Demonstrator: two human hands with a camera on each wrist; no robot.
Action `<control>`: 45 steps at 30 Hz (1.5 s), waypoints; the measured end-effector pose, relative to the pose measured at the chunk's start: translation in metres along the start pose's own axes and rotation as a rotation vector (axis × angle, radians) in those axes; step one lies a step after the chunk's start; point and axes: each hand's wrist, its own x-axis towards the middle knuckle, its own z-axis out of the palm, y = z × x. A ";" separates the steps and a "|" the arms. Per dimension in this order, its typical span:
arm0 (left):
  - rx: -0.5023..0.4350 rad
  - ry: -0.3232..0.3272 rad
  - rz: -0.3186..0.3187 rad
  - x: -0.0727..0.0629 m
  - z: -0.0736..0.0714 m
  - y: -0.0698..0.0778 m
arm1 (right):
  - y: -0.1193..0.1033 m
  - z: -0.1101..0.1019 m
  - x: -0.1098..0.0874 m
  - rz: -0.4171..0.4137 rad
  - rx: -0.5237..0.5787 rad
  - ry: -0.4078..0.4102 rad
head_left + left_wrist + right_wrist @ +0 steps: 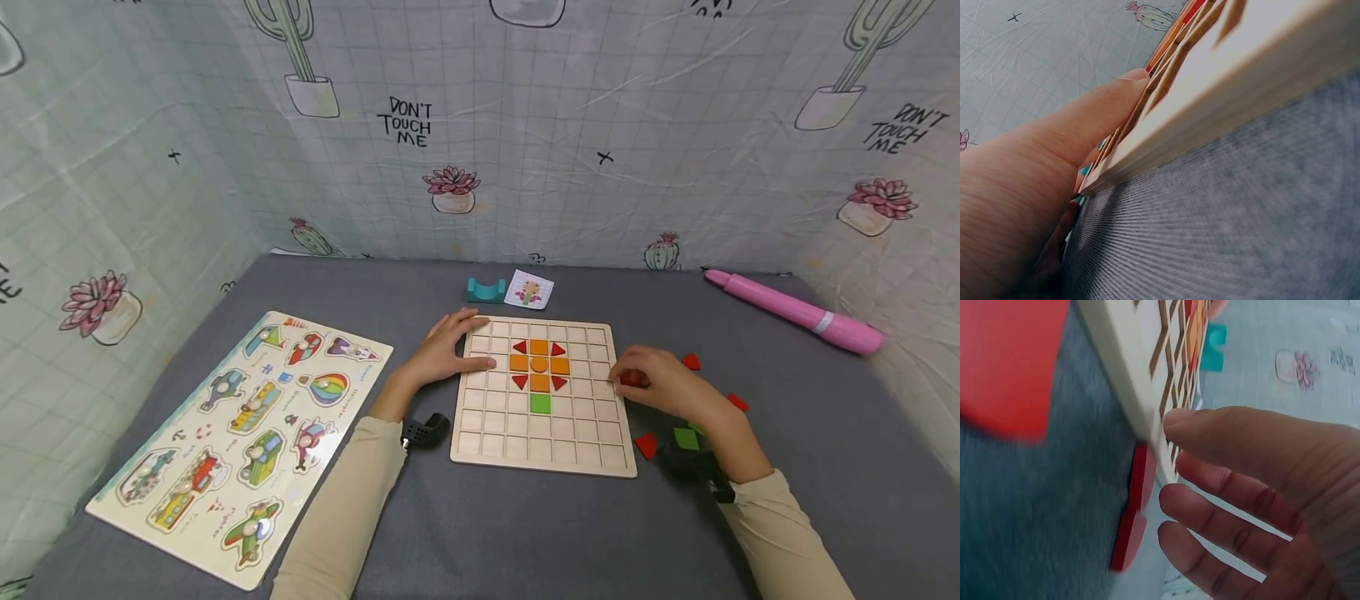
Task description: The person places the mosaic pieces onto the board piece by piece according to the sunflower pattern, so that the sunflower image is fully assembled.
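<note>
A square wooden grid board (495,425) lies on the grey cloth. On it sit orange squares around an orange circle (539,364), red triangles at the corners and a green square (540,403) below. My left hand (442,348) rests at the board's upper left edge, its extended thumb on the grid. At the right edge is my right hand (663,385), its fingers loosely bent and its thumb tip by the rim. Nothing shows between thumb and fingers in the right wrist view. Red pieces (1132,515) lie on the cloth beneath that hand.
Loose red pieces (646,446) and green pieces (686,438) are scattered right of the board. Behind it are a teal holder (486,291) and a picture card (529,290). A vehicle puzzle board (225,433) lies left; a pink pen-shaped object (795,312) lies back right.
</note>
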 end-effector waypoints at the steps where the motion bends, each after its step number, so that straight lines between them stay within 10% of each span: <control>1: 0.001 -0.001 0.001 0.000 0.000 0.000 | 0.002 -0.001 -0.001 0.002 -0.013 0.009; 27: 0.004 0.004 -0.006 0.000 0.000 0.000 | 0.020 0.007 -0.004 0.046 0.027 0.092; 45: -0.005 0.012 0.028 -0.001 0.001 -0.002 | -0.016 0.013 0.006 0.005 0.062 0.018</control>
